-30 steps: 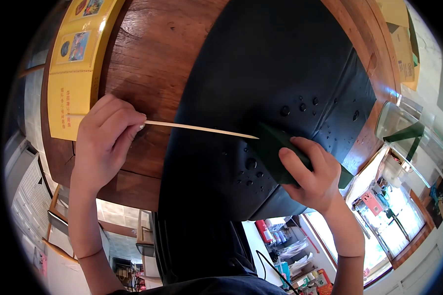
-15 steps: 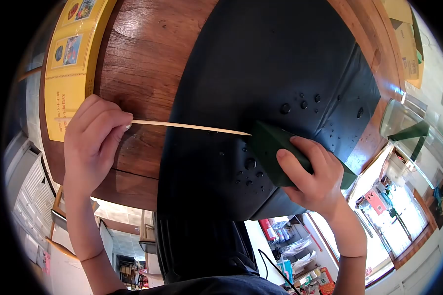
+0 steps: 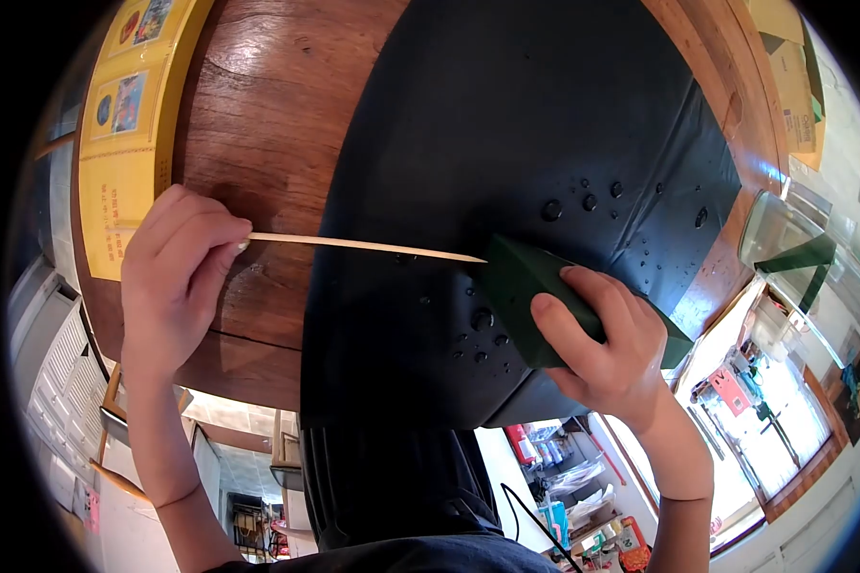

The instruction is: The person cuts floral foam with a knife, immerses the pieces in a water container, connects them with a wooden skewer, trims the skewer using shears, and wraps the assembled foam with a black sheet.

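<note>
My left hand [image 3: 174, 282] pinches a thin wooden skewer [image 3: 363, 245] between thumb and fingers. The skewer lies nearly level, and its pointed tip reaches the near left corner of a dark green foam block [image 3: 518, 304]. Whether the tip touches the foam or has gone into it, I cannot tell. Gripped from above by my right hand [image 3: 610, 334], the block sits tilted on a black plastic sheet [image 3: 506, 115]; the fingers and palm cover its middle. Water drops [image 3: 483, 319] are scattered on the sheet around the block.
A brown wooden table [image 3: 258, 115] lies beneath the sheet. Along its left edge is a yellow printed box [image 3: 115, 201]. To the right stand a clear glass container [image 3: 784, 229] with a green strip and a cardboard box [image 3: 788, 86]. Shelves with packages [image 3: 583, 497] are below.
The skewer and my left hand have shifted very slightly left. The foam block is almost where it was, with the right hand keeping its grip.
</note>
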`<state>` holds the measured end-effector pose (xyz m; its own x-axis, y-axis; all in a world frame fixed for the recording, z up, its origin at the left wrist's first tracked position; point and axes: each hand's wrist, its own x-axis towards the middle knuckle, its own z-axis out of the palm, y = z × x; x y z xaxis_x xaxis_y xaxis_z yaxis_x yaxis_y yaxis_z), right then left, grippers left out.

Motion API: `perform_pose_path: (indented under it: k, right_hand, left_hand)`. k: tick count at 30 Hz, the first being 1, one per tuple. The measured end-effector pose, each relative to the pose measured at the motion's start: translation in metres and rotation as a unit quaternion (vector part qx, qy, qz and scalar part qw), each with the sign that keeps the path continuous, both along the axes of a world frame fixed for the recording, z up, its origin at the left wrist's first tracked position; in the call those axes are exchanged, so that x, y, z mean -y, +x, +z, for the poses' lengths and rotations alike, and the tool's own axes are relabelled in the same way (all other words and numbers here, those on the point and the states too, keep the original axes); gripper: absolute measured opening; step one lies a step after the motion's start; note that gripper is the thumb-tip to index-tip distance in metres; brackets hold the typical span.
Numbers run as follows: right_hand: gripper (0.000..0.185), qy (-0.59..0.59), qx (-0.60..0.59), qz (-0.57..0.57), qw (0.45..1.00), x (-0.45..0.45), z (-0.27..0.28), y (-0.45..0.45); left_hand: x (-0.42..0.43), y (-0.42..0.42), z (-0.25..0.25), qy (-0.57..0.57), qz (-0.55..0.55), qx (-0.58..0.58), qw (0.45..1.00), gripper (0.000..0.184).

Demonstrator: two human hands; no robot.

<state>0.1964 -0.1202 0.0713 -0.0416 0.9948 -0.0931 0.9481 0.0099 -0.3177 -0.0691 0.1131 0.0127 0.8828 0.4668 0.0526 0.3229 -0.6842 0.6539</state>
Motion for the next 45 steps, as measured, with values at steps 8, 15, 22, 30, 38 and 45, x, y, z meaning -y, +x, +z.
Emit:
perform_pose_path:
  k: [8, 15, 22, 30, 38, 45]
  right_hand:
    - [0.043, -0.004, 0.002, 0.000, 1.000, -0.001, 0.001, 0.000]
    - [0.044, -0.003, 0.003, 0.000, 1.000, 0.000, 0.001, -0.001]
    - [0.047, 0.002, 0.007, 0.007, 1.000, 0.001, -0.001, 0.000]
    - [0.047, 0.011, 0.017, 0.015, 1.000, 0.003, -0.003, 0.002]
    - [0.048, 0.039, 0.044, 0.018, 0.998, 0.008, -0.008, 0.003]
    - [0.041, 0.048, 0.030, 0.006, 0.998, 0.012, -0.010, 0.003]
  left_hand:
    - [-0.001, 0.004, 0.000, -0.003, -0.017, 0.005, 1.000, 0.021]
    - [0.001, 0.009, -0.001, -0.016, -0.033, 0.013, 0.999, 0.020]
    - [0.005, 0.021, -0.007, -0.024, -0.038, 0.029, 0.999, 0.021]
    - [0.024, 0.035, -0.013, -0.068, -0.050, 0.033, 0.996, 0.021]
    - [0.040, 0.051, -0.015, -0.064, -0.058, 0.038, 0.996, 0.020]
    - [0.053, 0.072, -0.014, -0.076, -0.082, 0.031, 0.993, 0.020]
